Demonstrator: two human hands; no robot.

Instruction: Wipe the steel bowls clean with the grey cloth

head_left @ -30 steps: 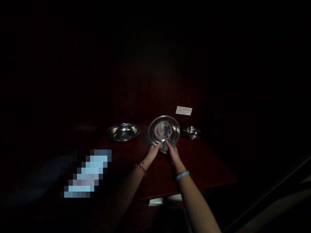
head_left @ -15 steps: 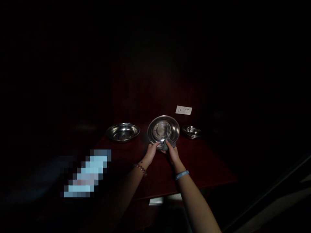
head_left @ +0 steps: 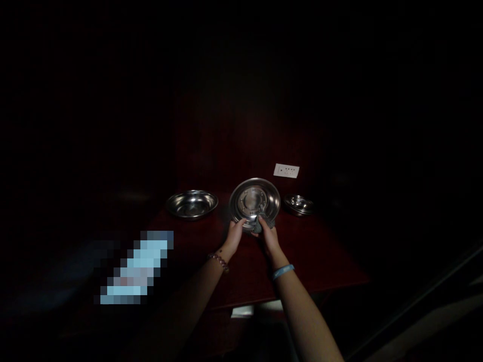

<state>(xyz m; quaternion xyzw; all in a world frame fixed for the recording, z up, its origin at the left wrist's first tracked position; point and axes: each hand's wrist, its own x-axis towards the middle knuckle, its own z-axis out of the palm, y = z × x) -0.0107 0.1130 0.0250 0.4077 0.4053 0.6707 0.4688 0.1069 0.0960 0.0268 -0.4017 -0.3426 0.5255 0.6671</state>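
Note:
A shiny round metal plate (head_left: 252, 199) is tilted up facing me above the dark red table. My left hand (head_left: 235, 234) grips its lower left rim, thumb over the inside and the other fingers hidden behind. At the lower right rim, my right hand (head_left: 269, 236) presses a crumpled grey cloth (head_left: 264, 221) against the plate with the thumb. The fingers of the right hand are partly out of sight under the cloth and rim.
A wide metal dish (head_left: 192, 205) rests on the table (head_left: 317, 256) to the left. Small metal bowls (head_left: 299, 205), seemingly stacked, stand to the right. A white wall socket (head_left: 286, 171) sits behind them. At lower left is a pixelated bright patch (head_left: 138, 266). The surroundings are very dark.
Very little differs. The cloth under my right thumb has shifted slightly in shape, and the view has moved a touch. Both hands keep their hold at the plate's lower rim.

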